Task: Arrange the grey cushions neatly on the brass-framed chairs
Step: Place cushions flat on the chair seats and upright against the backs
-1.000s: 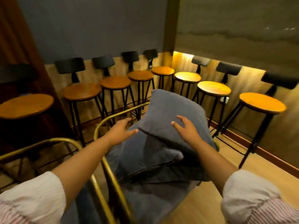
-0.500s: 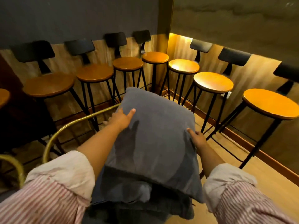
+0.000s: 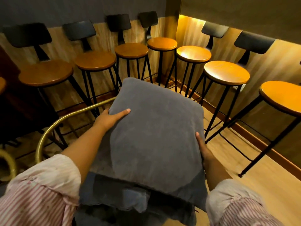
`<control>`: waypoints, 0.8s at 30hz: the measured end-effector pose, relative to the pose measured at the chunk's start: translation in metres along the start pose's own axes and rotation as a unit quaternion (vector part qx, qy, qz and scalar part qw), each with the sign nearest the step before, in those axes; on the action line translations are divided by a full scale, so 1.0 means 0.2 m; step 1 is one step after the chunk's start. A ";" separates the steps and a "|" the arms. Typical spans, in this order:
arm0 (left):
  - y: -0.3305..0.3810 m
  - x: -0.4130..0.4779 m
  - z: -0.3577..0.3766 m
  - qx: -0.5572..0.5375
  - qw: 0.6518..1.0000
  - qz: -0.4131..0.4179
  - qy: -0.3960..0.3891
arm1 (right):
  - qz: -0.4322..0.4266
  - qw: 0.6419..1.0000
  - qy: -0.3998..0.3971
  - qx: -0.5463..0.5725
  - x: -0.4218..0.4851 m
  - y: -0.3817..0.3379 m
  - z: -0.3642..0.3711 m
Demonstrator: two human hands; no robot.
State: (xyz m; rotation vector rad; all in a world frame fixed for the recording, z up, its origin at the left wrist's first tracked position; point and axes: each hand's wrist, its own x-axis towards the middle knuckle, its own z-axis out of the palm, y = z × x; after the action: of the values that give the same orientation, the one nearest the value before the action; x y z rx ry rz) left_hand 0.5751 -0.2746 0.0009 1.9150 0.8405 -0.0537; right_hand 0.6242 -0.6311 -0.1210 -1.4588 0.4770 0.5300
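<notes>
From the head view we see a warm wooden floor (image 3: 268, 185) and wall-lined bar stools (image 3: 96, 60). Our left hand (image 3: 112, 117) and right hand (image 3: 204, 150) clasp opposite edges of the top grey cushion (image 3: 154, 137), above another cushion (image 3: 114, 196) on the brass-framed chair (image 3: 53, 128)

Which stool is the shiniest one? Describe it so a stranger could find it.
Find the lit corner where the two walls meet. The first stool right of that corner is the one. Its round wooden seat catches a bright glare, while the stools beside it look duller.
</notes>
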 end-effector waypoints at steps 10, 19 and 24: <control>-0.07 -0.49 -0.61 -0.139 0.985 0.089 0.042 | -0.116 0.992 0.030 0.050 -0.75 -0.15 0.40; -0.66 -1.22 -1.56 -0.163 0.970 0.127 0.131 | -0.202 0.979 -0.020 0.007 -1.64 0.05 1.06; -0.99 -1.51 -1.96 -0.199 0.954 0.113 0.193 | -0.203 0.972 -0.116 -0.022 -1.78 0.17 1.40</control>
State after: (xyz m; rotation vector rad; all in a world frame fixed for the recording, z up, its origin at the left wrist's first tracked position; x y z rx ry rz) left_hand 0.1110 -0.0670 0.1574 1.6414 0.8053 0.6033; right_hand 0.3152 -0.3674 0.0824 -1.4658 -0.0221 0.3766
